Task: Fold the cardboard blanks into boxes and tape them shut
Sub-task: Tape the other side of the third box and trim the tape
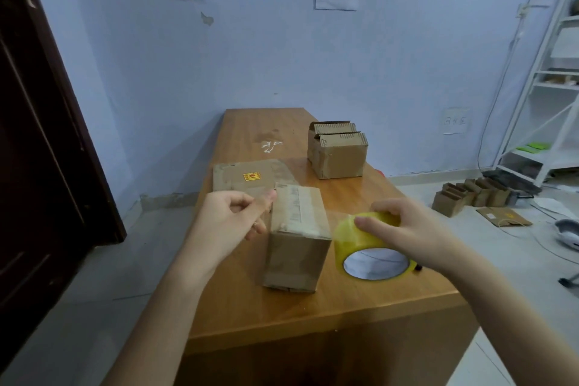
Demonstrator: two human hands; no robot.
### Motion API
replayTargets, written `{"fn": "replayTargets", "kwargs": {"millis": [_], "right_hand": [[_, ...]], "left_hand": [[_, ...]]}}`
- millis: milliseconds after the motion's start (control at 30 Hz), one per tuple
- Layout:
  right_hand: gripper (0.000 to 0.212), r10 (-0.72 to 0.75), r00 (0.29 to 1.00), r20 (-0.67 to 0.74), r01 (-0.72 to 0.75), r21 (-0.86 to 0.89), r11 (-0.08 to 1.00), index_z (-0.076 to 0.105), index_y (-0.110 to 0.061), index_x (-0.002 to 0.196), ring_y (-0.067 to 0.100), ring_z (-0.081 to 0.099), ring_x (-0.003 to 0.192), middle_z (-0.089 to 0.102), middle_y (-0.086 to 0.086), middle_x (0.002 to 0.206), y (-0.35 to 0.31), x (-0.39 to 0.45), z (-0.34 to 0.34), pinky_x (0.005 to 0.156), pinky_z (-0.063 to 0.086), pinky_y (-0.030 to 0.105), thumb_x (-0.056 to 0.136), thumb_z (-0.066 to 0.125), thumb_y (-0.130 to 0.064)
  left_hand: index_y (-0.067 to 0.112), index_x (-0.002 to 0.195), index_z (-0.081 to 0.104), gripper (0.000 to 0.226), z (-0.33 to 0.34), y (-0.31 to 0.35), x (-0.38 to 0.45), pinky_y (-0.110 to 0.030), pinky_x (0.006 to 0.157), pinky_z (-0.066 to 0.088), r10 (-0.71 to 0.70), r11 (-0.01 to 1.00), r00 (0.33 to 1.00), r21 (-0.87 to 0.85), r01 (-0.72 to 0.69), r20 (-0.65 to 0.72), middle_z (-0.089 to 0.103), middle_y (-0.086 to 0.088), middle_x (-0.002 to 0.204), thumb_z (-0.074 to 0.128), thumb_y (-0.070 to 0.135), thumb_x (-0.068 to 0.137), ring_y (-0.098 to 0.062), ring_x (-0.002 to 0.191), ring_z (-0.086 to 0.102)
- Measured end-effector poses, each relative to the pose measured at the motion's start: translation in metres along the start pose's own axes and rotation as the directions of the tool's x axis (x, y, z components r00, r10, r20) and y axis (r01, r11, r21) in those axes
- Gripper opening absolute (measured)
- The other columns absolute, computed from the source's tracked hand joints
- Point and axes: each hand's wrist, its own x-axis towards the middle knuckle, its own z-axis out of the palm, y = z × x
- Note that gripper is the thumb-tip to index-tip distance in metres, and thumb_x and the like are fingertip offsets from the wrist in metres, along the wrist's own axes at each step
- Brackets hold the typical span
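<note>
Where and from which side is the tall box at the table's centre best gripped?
Probably across the two long side faces of the box, from above. It stands upright and narrow, and both sides are free: the left hand and the tape roll flank it.

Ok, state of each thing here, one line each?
Near box: closed, taped along the top, standing on the table.
Far box: top flaps unsealed.
Blank: flat.
Tape roll: gripped by right hand, strip stretched to the near box.
Left hand: fingers curled beside the near box.
</note>
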Motion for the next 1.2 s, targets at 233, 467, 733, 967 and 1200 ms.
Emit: {"fn": "replayTargets", "kwargs": {"millis": [233,467,733,967,1200], "right_hand": [[0.049,0.072,0.996,-0.053,-0.072,-0.004,0.997,0.059,-0.005,0.062,0.009,0.030,0.045,0.035,-0.001,0.048,0.011,0.006,0.011,0.052,0.026,0.030,0.086,0.058,-0.048],[0.038,0.174,0.985,-0.006,-0.173,-0.132,0.976,0.069,-0.012,0.066,0.010,0.044,0.048,0.053,0.000,0.050,0.011,0.021,0.020,0.052,0.038,0.028,0.084,0.062,-0.045],[0.047,0.232,0.968,0.098,-0.206,-0.227,0.952,0.071,-0.013,0.075,0.012,0.048,0.052,0.057,0.002,0.057,0.009,0.035,0.035,0.051,0.038,0.025,0.081,0.061,-0.058],[0.046,0.253,0.944,0.213,-0.195,-0.260,0.946,0.070,-0.022,0.080,0.012,0.056,0.064,0.061,-0.005,0.063,0.005,0.046,0.037,0.058,0.044,0.025,0.079,0.057,-0.066],[0.043,0.240,0.931,0.277,-0.172,-0.249,0.953,0.064,-0.023,0.067,0.013,0.050,0.057,0.053,-0.006,0.056,0.004,0.051,0.035,0.056,0.039,0.026,0.081,0.057,-0.063]], "left_hand": [[0.025,0.062,0.067,0.039,0.016,-0.023,0.009,-0.030,0.060,0.050,0.047,0.941,0.993,0.339,-0.008,-0.108,0.064,0.009,0.053,0.057,0.055,0.085,-0.009,0.054,0.057],[0.029,0.066,0.064,0.039,0.020,-0.019,0.017,-0.018,0.053,0.041,0.225,0.770,0.961,0.633,-0.076,-0.158,0.060,0.015,0.054,0.050,0.058,0.087,0.000,0.060,0.055],[0.029,0.063,0.063,0.038,0.018,-0.049,0.025,-0.021,0.058,0.046,0.063,0.828,0.991,0.560,0.015,-0.121,0.063,0.015,0.057,0.052,0.056,0.087,0.001,0.062,0.056],[0.020,0.055,0.062,0.045,0.024,-0.071,0.022,-0.035,0.068,0.050,-0.026,0.964,0.993,0.260,0.056,-0.118,0.064,0.003,0.054,0.054,0.048,0.089,-0.017,0.062,0.062],[0.013,0.069,0.061,0.034,0.047,-0.068,0.005,-0.025,0.054,0.039,-0.180,0.978,0.954,-0.146,0.148,-0.238,0.059,0.001,0.059,0.054,0.038,0.091,-0.013,0.057,0.053]]}}
